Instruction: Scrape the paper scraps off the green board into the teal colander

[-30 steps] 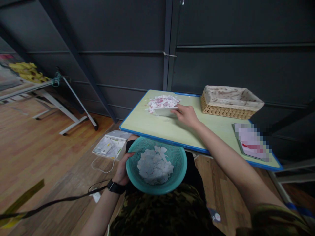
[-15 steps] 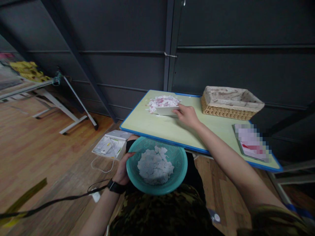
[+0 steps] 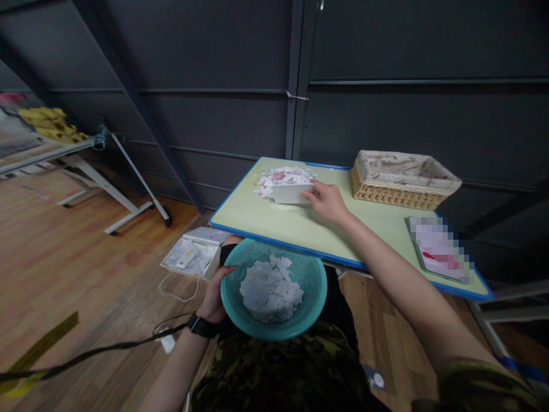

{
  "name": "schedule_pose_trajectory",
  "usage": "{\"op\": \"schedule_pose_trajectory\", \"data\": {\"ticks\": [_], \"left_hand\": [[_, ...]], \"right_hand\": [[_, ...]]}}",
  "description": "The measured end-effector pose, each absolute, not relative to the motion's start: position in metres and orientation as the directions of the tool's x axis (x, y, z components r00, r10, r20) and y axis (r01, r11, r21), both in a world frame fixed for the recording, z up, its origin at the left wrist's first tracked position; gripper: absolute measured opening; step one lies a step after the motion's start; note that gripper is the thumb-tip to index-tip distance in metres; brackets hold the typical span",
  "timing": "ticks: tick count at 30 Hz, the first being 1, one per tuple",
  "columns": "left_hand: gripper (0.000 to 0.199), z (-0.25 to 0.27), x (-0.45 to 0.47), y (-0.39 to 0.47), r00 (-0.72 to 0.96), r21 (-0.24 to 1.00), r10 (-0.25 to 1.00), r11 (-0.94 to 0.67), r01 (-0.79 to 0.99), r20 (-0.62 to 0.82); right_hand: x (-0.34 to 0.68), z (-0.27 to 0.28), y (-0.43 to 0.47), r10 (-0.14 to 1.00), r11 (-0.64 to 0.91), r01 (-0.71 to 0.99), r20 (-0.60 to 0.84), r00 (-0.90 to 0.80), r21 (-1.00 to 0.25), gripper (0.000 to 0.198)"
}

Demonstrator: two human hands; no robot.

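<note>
1. Box (image 3: 191,257): on the floor, left of the table (image 3: 244,209).
2. Left hand (image 3: 214,294): curled on the colander's left rim, thumb over the lip, other fingers mostly hidden.
3. Colander (image 3: 316,280): at the table's near edge; whether they touch, I cannot tell. Probably light, slightly springy plastic; the rim is the place to grip.
4. Flakes (image 3: 270,292): heaped in the colander, below the table's near edge. They look thin, feather-light and easily scattered; best scooped, not pinched.
5. Pile (image 3: 281,173): similar flakes, some pinkish, on the table's far left part.
6. Card (image 3: 291,193): on edge on the table, before the pile. Likely light, stiff and smooth; hold it by one end.
7. Right hand (image 3: 326,200): over mid-table, closed in a pinch on the card's right end, thumb in front.
8. Basket (image 3: 394,195): table's far right part.
9. Since a second ago: card slightly nearer and rightward, showing more face; colander practically unmoved.
</note>
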State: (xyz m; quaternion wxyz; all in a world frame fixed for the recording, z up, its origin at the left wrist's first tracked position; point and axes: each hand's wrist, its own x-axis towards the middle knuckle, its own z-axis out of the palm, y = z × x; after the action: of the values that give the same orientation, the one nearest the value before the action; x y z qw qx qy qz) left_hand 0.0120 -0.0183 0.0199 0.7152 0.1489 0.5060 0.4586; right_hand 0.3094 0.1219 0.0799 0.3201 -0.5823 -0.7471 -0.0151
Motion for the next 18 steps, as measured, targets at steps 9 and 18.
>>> {"op": "schedule_pose_trajectory", "data": {"ticks": [9, 18], "left_hand": [[0.026, 0.0198, 0.0117, -0.0187, 0.081, 0.673, 0.805, 0.543, -0.502, -0.588], [0.028, 0.0167, 0.0109, -0.0182, 0.081, 0.663, 0.795, 0.553, -0.504, -0.602]], "right_hand": [[0.3097, 0.0781, 0.1235, 0.865, 0.368, 0.773, 0.495, -0.081, -0.517, 0.026], [0.3071, 0.0732, 0.1258, 0.842, 0.417, 0.722, 0.534, -0.079, -0.552, 0.029]]}}
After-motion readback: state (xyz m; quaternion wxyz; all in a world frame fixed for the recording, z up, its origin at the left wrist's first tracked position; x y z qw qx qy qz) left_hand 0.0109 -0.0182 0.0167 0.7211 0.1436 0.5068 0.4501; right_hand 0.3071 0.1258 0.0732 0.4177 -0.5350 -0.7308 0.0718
